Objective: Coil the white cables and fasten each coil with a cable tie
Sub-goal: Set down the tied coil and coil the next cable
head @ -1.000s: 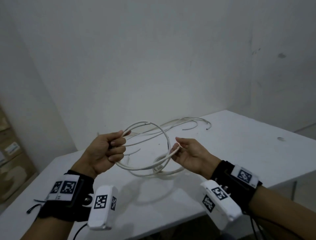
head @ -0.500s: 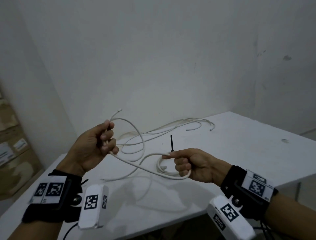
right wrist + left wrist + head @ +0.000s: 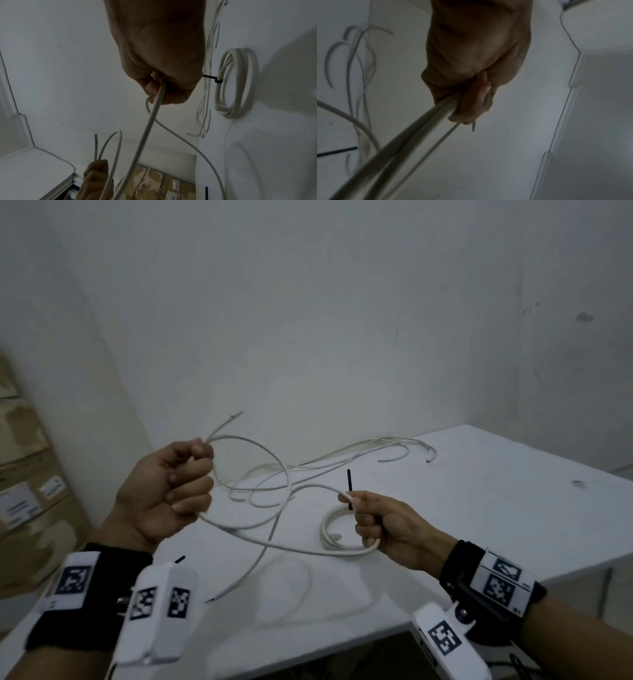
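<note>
My left hand [image 3: 174,487] is raised over the white table [image 3: 496,518] and grips loops of a white cable [image 3: 270,451]; one cable end [image 3: 236,416] sticks up past the fist. My right hand [image 3: 376,525] grips the same cable further along, with a strand [image 3: 291,547] sagging between the hands. A finished coil [image 3: 327,529] with an upright black cable tie [image 3: 348,484] lies on the table behind the right hand. In the right wrist view the hand [image 3: 161,81] holds the cable [image 3: 150,121] beside that coil [image 3: 238,83]. In the left wrist view the fist [image 3: 471,83] clasps blurred cable strands [image 3: 423,127].
More loose white cables [image 3: 376,448] trail across the far side of the table. Black cable ties [image 3: 180,559] lie on it near my left wrist, one showing as a black tie [image 3: 337,151]. Cardboard boxes [image 3: 27,474] are stacked at the left. The table's front edge [image 3: 513,594] runs near my right wrist.
A second ago the hands held a round loop close together. They have moved apart, drawing the cable out between them; the left hand has risen. Little has shifted in the last half second.
</note>
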A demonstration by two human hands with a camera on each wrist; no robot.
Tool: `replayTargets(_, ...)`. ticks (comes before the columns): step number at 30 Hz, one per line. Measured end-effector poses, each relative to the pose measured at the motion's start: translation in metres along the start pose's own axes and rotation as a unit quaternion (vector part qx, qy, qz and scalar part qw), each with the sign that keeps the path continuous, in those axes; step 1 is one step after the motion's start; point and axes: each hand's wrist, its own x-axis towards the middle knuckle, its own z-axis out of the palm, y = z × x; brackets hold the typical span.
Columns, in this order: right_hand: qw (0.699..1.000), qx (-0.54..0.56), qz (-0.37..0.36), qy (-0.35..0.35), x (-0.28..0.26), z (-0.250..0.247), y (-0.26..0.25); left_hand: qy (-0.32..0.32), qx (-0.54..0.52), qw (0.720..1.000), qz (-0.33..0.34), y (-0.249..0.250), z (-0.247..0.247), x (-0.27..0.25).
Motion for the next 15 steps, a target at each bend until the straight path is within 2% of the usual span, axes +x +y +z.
replayTargets(3,0.999,0.010,-0.034,0.006,0.009,0.003,-0.009,-0.008,0.004,0.999,-0.050,-0.016,0.004,0.004)
replayTargets(4,0.999,0.013,-0.041,0.001,0.011,0.005,-0.013,0.013,0.011,0.997,-0.078,-0.024,0.009,0.007)
replayTargets(6,0.998,-0.009,-0.053,-0.019,0.015,0.011,-0.019,0.139,0.140,0.978,-0.074,-0.041,0.019,0.009)
replayTargets(7,0.997,-0.036,-0.061,-0.033,0.016,0.015,-0.022,0.176,0.205,0.961,-0.067,-0.048,0.024,0.009)
replayTargets(9,0.989,-0.107,-0.082,-0.059,0.019,0.024,-0.025,0.186,0.277,0.941,-0.059,-0.059,0.027,0.014)
replayTargets(11,0.977,-0.172,-0.097,-0.077,0.020,0.034,-0.026,0.175,0.304,0.935,-0.053,-0.064,0.027,0.020)
replayTargets(15,0.971,-0.189,-0.075,-0.123,0.022,0.044,-0.027,0.198,0.340,0.918,-0.056,-0.066,0.026,0.030)
